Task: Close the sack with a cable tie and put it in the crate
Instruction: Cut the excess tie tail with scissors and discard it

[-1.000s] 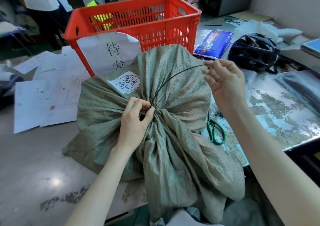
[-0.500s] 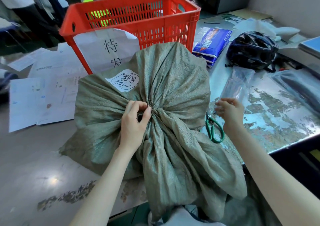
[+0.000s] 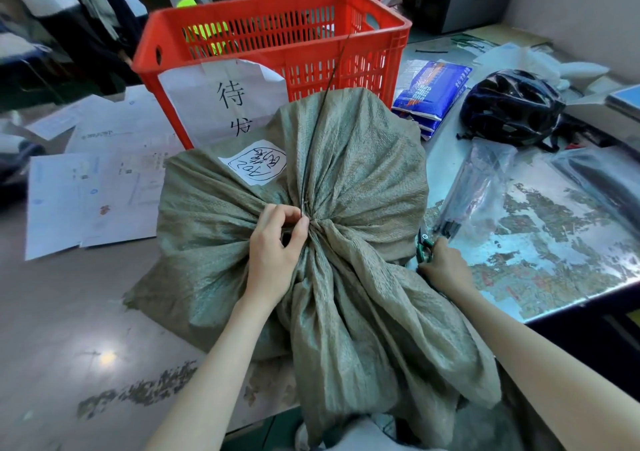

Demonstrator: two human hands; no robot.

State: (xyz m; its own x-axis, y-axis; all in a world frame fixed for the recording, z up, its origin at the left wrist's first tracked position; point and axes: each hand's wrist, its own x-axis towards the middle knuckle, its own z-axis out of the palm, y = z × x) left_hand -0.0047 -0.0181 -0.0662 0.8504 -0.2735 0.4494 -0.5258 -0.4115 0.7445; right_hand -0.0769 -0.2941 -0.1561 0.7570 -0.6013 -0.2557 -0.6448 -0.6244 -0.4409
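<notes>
Now the left hand (image 3: pixel 273 256) keeps its grip pinched tight on the gathered neck of the sack (image 3: pixel 346 180), thumb and fingers closed right where the cable tie (image 3: pixel 323 111) circles the bunched cloth. The change is on the other side: a second ago the right hand (image 3: pixel 445 268) was up in the air drawing the tie's tail taut, and it has since let go and dropped to the surface (image 3: pixel 554 236) just beside the sack. Its fingers are now curled around the green handles of the scissors (image 3: pixel 424 246), though the sack's edge hides part of them, so whether the tool is properly held or only being gathered up is hard to say. Freed, the long tail of the tie stands up from the neck and runs across the front of the red crate (image 3: pixel 277 35).

That reads as the cinching being done: the neck looks closed and the tie holds on its own. Trimming the spare tail seems to be the step in hand. The sack still lies on the surface in front of the crate, touching the paper sign (image 3: pixel 221 104) hung on it, so lifting it in remains to be done.
</notes>
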